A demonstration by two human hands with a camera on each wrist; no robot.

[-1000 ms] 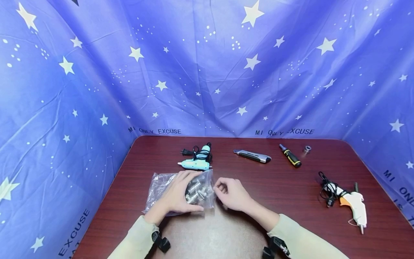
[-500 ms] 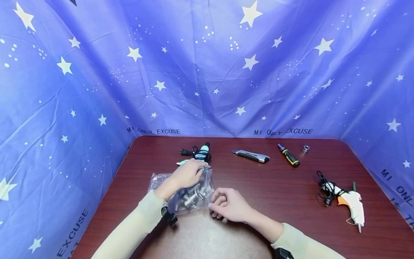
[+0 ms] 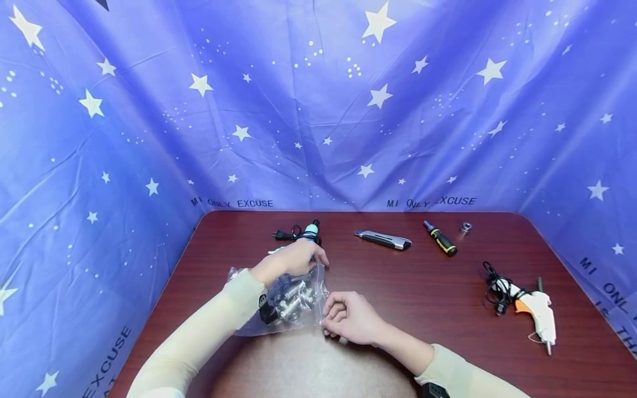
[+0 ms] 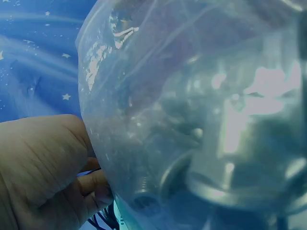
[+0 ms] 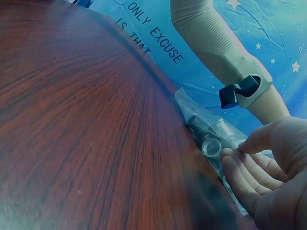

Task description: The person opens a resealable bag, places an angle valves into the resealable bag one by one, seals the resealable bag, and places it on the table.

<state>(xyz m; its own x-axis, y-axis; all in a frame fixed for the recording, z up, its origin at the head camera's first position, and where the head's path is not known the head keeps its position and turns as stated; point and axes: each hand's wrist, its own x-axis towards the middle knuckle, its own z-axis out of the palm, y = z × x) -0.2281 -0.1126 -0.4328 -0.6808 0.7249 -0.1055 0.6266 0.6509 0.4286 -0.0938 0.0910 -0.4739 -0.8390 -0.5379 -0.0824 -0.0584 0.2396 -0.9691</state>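
Note:
A clear zip-lock bag (image 3: pixel 278 326) of shiny metal fittings (image 3: pixel 296 301) lies on the table at the left of centre. My left hand (image 3: pixel 298 257) reaches across it and pinches the far right corner, fingers bent down. In the left wrist view the plastic and a blurred fitting (image 4: pixel 240 143) fill most of the picture beside that hand. My right hand (image 3: pixel 353 318) pinches the near end of the bag's zip edge between thumb and fingers. From the right wrist, the thumb and fingertips meet at the bag (image 5: pixel 204 117).
Behind the bag lies a light-blue glue gun (image 3: pixel 311 229) with a black cord, partly hidden by the left hand. Along the back are a utility knife (image 3: pixel 383 239), a screwdriver (image 3: pixel 440 237) and a small metal ring (image 3: pixel 465 227). A white glue gun (image 3: pixel 539 315) lies at the right.
The left hand has gone from lying across the bag's middle to its far right corner, uncovering the fittings. The right hand has shifted slightly nearer, to the bag's near right corner.

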